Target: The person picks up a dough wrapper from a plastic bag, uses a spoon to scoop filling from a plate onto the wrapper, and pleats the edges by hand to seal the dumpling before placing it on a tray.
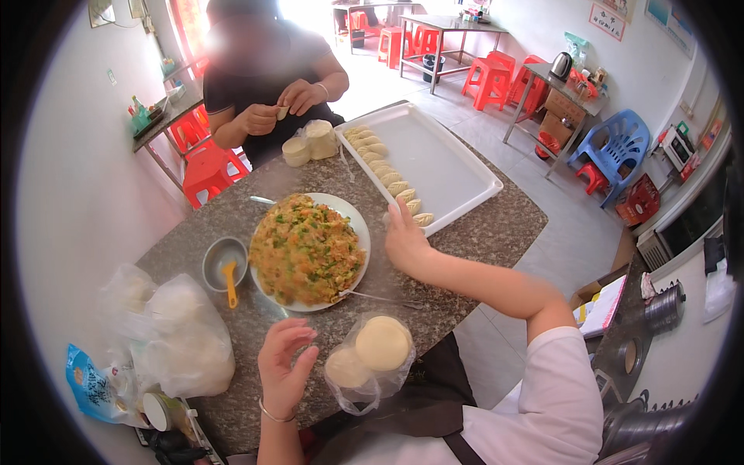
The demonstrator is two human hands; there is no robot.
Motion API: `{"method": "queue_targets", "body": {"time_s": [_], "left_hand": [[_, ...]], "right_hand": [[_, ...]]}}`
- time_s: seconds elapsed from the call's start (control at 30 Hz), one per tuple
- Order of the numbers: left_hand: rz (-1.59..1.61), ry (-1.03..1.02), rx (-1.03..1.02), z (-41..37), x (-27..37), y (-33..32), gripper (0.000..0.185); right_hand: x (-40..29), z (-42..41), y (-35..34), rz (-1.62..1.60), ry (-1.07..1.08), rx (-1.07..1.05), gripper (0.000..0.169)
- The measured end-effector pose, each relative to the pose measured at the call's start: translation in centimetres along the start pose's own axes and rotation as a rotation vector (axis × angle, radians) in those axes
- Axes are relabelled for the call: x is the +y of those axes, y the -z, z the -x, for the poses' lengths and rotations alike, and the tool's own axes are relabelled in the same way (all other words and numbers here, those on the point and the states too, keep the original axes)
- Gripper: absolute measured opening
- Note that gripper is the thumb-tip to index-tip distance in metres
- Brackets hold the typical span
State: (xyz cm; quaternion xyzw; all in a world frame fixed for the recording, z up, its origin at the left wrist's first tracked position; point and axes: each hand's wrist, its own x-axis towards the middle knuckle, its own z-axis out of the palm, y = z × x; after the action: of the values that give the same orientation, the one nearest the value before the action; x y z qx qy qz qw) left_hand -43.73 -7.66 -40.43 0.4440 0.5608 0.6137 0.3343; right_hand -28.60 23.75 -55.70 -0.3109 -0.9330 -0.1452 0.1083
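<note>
My right hand (407,238) reaches to the near left corner of a white plastic tray (459,218), its fingers beside the end of a row of pleated dumplings (398,188). What its fingertips hold, if anything, is hidden. My left hand (288,360) is raised over the table, empty, fingers apart. Right of it, round dough wrappers (382,343) lie stacked in a clear plastic bag. A white plate (363,232) carries a big mound of chopped filling (308,250), with a metal utensil (378,298) at its near edge. Left of the plate, a metal bowl (216,256) holds a yellow-handled tool (231,285).
Across the speckled stone table (500,244), a person (261,75) pinches a small piece of dough beside more stacked wrappers (319,139). Plastic bags (186,337) and a blue packet (87,383) occupy the left side. Red stools (488,81) and other tables stand beyond.
</note>
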Motion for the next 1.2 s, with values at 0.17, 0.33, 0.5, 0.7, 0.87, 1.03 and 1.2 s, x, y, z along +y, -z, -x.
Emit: {"method": "queue_targets", "body": {"time_s": [0.17, 0.33, 0.5, 0.7, 0.87, 1.03, 1.2], "left_hand": [[0.060, 0.014, 0.066, 1.2, -0.5, 1.9, 0.027], [0.030, 0.005, 0.128, 2.5, -0.1, 3.2, 0.025], [0.110, 0.086, 0.265, 4.5, -1.3, 5.3, 0.020], [0.090, 0.114, 0.115, 4.2, -3.5, 3.6, 0.013], [-0.216, -0.051, -0.204, 0.4, -1.8, -0.9, 0.027], [-0.462, 0.072, -0.477, -1.2, -1.2, -3.4, 0.048], [-0.429, 0.017, -0.500, -0.3, -2.0, -2.8, 0.051]], "right_hand": [[-1.1, -3.9, 6.2, 0.359, 0.096, -0.443, 0.037], [-0.3, -4.4, 8.9, 0.725, 0.276, -0.407, 0.040], [-0.7, -2.3, 10.6, 0.199, 0.159, -0.134, 0.027], [-2.4, 7.0, 15.8, -1.108, -0.123, -0.113, 0.013], [-5.6, 11.6, 16.8, -1.386, -0.179, -0.183, 0.020], [-7.0, 12.7, 17.2, -1.361, -0.300, -0.144, 0.023], [-7.5, 13.5, 19.4, -1.217, -0.215, -0.149, 0.022]]}}
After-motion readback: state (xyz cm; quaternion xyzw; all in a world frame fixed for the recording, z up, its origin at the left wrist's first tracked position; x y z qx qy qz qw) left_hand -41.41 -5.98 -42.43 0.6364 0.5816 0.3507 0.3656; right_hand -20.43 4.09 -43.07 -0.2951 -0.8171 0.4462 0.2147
